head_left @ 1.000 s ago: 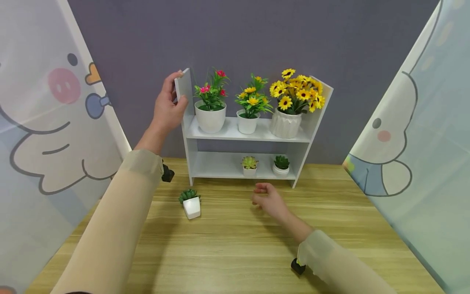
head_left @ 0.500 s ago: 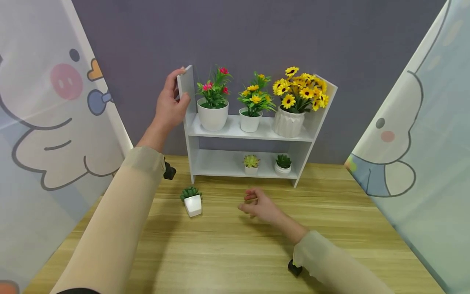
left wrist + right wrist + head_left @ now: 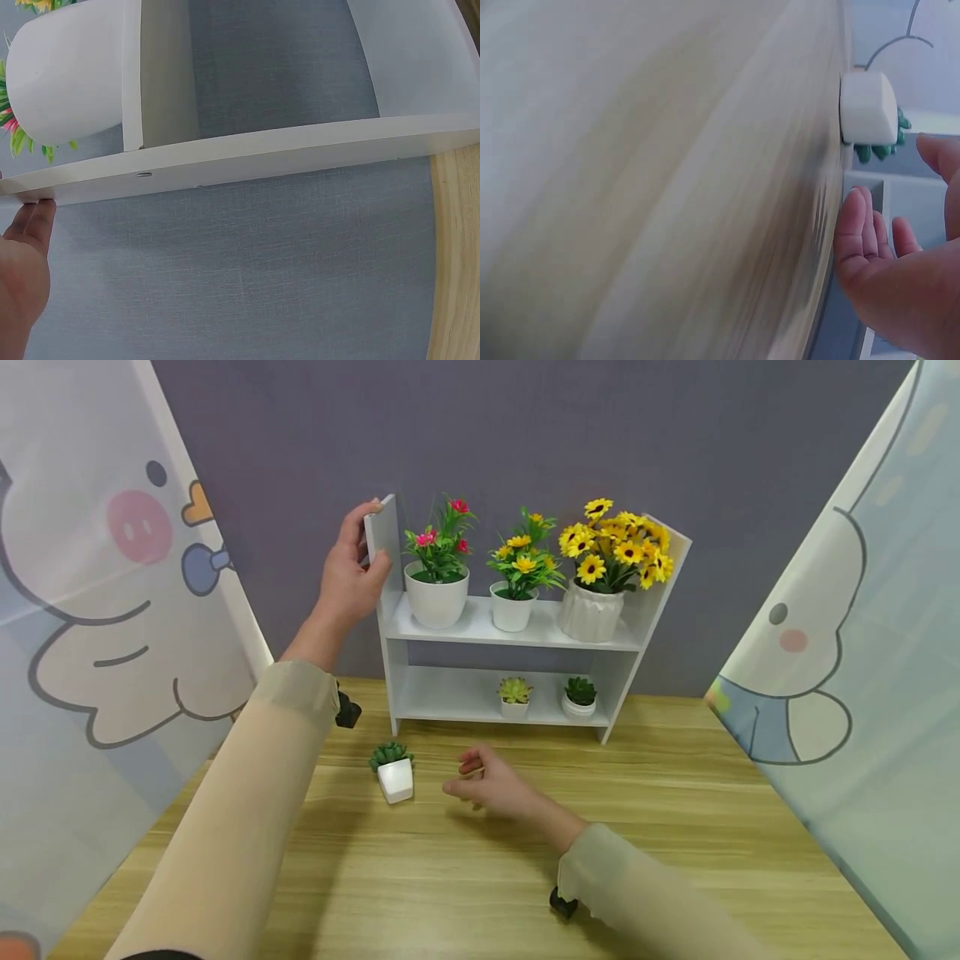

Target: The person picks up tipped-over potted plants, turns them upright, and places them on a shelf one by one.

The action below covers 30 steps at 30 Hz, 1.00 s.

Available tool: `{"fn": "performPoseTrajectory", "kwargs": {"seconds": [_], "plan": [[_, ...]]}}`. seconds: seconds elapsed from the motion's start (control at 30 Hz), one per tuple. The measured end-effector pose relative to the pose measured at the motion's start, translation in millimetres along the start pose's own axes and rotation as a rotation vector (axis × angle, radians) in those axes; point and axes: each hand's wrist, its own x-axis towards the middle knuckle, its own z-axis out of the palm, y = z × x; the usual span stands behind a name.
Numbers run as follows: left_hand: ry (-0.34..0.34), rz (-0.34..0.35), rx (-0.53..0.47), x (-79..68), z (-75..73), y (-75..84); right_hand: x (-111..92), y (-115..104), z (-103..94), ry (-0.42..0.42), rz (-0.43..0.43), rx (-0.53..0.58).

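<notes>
My left hand [image 3: 352, 578] grips the upper part of the left side panel of a white two-tier shelf [image 3: 510, 643]. In the left wrist view its fingertips [image 3: 41, 214] press against the panel's outer face. A small green succulent in a white square pot [image 3: 395, 781] lies on its side on the table, in front of the shelf's left leg. My right hand [image 3: 491, 785] is just right of that pot, fingers apart and relaxed, holding nothing. From the right wrist view, its thumb and fingers spread toward the tipped pot [image 3: 868, 109], with a gap between.
On the upper tier stand a red-flowered pot [image 3: 437, 597], a smaller yellow-flowered pot [image 3: 512, 610] and a ribbed pot of yellow daisies [image 3: 591, 612]. Two small succulents, one light green [image 3: 514, 697] and one dark [image 3: 580, 697], occupy the lower tier's right half. Cartoon-print panels flank the wooden table [image 3: 450, 877].
My right hand has moved left across the table, from in front of the lower tier to close beside the tipped succulent. The left hand keeps its grip on the side panel.
</notes>
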Motion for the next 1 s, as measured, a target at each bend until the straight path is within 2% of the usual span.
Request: {"fn": "performPoseTrajectory", "kwargs": {"seconds": [0.27,0.47,0.7,1.0], "plan": [[0.0,-0.006,-0.002,-0.3,0.7,-0.6,12.9,-11.3,35.3,0.013,0.041,-0.032],[0.0,-0.012,-0.008,-0.3,0.5,0.1,21.6,-18.7,54.6,0.05,0.062,-0.091],[0.0,-0.003,-0.012,0.1,0.8,0.7,32.3,-23.8,68.7,0.079,0.05,-0.107],[0.005,0.0,-0.007,0.4,0.6,-0.3,38.2,-23.4,76.0,0.11,0.048,-0.122]]}}
